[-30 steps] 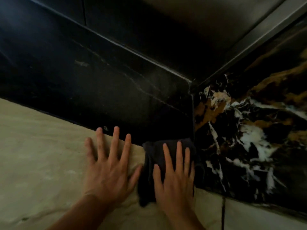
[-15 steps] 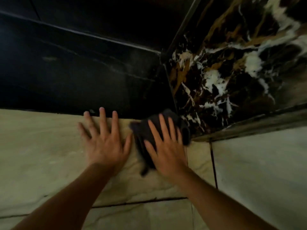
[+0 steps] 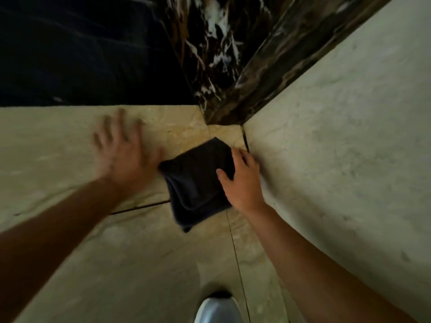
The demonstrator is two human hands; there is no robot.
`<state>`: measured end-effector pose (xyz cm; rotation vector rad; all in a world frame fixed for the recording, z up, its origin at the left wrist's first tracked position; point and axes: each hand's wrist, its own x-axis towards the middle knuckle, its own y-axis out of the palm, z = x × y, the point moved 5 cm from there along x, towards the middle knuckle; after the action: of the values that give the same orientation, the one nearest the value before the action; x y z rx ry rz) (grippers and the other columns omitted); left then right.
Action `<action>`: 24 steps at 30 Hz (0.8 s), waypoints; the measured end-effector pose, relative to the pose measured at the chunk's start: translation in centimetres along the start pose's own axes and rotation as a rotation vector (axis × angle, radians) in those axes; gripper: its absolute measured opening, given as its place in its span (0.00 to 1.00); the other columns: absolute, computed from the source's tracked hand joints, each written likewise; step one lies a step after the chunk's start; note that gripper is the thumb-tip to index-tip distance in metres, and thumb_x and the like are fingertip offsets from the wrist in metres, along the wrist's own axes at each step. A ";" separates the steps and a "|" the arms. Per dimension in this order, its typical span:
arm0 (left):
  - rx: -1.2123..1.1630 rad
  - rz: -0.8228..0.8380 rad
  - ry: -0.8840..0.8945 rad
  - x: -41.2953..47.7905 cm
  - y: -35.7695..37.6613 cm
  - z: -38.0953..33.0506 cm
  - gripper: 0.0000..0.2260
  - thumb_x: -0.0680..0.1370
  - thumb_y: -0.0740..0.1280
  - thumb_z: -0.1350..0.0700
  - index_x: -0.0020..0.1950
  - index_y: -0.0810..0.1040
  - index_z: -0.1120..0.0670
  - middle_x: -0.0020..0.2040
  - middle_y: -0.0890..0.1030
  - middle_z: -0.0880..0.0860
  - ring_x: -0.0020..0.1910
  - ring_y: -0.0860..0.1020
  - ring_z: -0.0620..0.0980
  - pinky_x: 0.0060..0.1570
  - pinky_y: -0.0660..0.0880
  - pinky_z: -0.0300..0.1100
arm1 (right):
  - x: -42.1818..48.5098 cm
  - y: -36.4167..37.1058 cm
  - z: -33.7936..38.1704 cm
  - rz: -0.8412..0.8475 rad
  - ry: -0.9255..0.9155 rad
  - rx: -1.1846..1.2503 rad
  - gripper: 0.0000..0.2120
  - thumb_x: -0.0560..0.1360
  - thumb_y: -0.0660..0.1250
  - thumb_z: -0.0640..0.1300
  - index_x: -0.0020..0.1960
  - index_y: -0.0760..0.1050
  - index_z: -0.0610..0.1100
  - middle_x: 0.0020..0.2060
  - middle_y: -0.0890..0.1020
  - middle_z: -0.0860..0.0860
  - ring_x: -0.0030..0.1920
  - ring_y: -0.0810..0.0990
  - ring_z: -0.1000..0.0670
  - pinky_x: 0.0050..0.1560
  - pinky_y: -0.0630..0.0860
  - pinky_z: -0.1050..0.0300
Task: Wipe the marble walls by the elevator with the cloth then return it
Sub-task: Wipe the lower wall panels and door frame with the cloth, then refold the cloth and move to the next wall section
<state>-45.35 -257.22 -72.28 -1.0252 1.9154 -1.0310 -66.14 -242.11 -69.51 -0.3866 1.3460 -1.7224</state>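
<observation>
While our right hand [image 3: 242,180] grips the right edge of the dark folded cloth [image 3: 198,183], thumb on its face and fingers curled round the edge, our left hand [image 3: 123,155] is spread flat and released, grasping nothing, against the beige marble wall [image 3: 58,148]. Left hand is motion-blurred, so we cannot tell if its palm actually touches the stone. Its thumb side sits just beside the cloth's left corner.

Cloth is against the beige wall near the inner corner, just below the dark veined marble panel [image 3: 217,54] and beside the vertical joint [image 3: 245,141] where the right-hand pale wall [image 3: 338,136] begins. Its lower folds hang loose toward a horizontal seam [image 3: 140,207]. A grey shoe [image 3: 217,308] shows at the bottom edge.

Our read: wiping is mid-way, with the return not yet started.

Risks from here:
- Grip is only at one edge, so the loose lower layers could unfold or slip out and drop toward the shoe.
- Pinching instead of pressing flat likely leaves poor contact, so streaks or missed patches near the corner joint.
- Fingertips close to the corner could catch on the projecting dark trim.
- Dim light makes missed spots on the dark panel hard to catch.
</observation>
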 end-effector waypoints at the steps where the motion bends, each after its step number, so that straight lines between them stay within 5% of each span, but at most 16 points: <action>1: 0.010 0.037 0.065 -1.2 0.8 -1.9 0.34 0.76 0.56 0.33 0.76 0.61 0.53 0.80 0.51 0.60 0.77 0.50 0.68 0.73 0.51 0.65 | 0.5 0.2 -0.1 0.006 0.020 -0.038 0.31 0.78 0.65 0.54 0.77 0.60 0.45 0.75 0.63 0.43 0.73 0.61 0.40 0.72 0.64 0.44; 5: 0.093 0.149 0.089 -3.2 3.0 -4.9 0.27 0.75 0.63 0.36 0.70 0.68 0.48 0.75 0.59 0.60 0.73 0.55 0.66 0.71 0.57 0.63 | 2.0 0.6 -0.1 0.005 0.088 -0.200 0.26 0.76 0.65 0.58 0.70 0.69 0.45 0.66 0.73 0.44 0.68 0.68 0.39 0.65 0.66 0.37; 8: -0.012 0.118 0.173 -3.1 2.3 -5.9 0.17 0.75 0.68 0.47 0.63 0.74 0.48 0.66 0.72 0.56 0.66 0.65 0.62 0.65 0.66 0.58 | 3.0 -0.1 0.4 0.049 0.079 -0.100 0.15 0.75 0.69 0.55 0.53 0.76 0.45 0.53 0.82 0.46 0.58 0.78 0.42 0.60 0.73 0.42; 12: -0.631 0.181 0.024 -2.5 0.7 -5.0 0.10 0.76 0.69 0.59 0.46 0.72 0.45 0.42 0.81 0.48 0.43 0.80 0.47 0.41 0.76 0.42 | 4.1 -1.6 2.5 0.119 0.028 0.269 0.05 0.74 0.73 0.49 0.47 0.81 0.49 0.42 0.84 0.53 0.47 0.83 0.50 0.48 0.79 0.55; 16: -1.242 0.225 -0.261 0.0 -4.1 -1.5 0.13 0.72 0.72 0.65 0.55 0.80 0.58 0.49 0.85 0.56 0.49 0.84 0.52 0.49 0.79 0.49 | 6.0 -3.2 7.6 0.119 -0.002 0.620 0.07 0.73 0.74 0.44 0.43 0.79 0.55 0.39 0.83 0.59 0.42 0.83 0.58 0.43 0.77 0.63; 20: -1.348 0.250 -0.340 0.9 -12.3 3.7 0.19 0.69 0.72 0.60 0.60 0.82 0.58 0.59 0.83 0.61 0.61 0.79 0.63 0.65 0.72 0.60 | 7.0 -3.7 16.7 0.322 -0.002 0.813 0.02 0.73 0.73 0.43 0.44 0.81 0.50 0.38 0.87 0.53 0.42 0.86 0.53 0.40 0.80 0.56; 24: -1.484 0.058 -0.441 -1.8 -21.4 8.6 0.16 0.76 0.66 0.64 0.64 0.78 0.61 0.61 0.82 0.62 0.63 0.79 0.63 0.58 0.79 0.52 | 5.0 -7.2 28.5 0.507 -0.137 0.770 0.04 0.73 0.73 0.45 0.48 0.82 0.49 0.45 0.88 0.50 0.47 0.86 0.48 0.48 0.80 0.51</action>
<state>-30.77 -266.04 -56.62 -1.6835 2.1198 0.8634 -52.21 -263.49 -54.12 0.2541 0.5339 -1.5911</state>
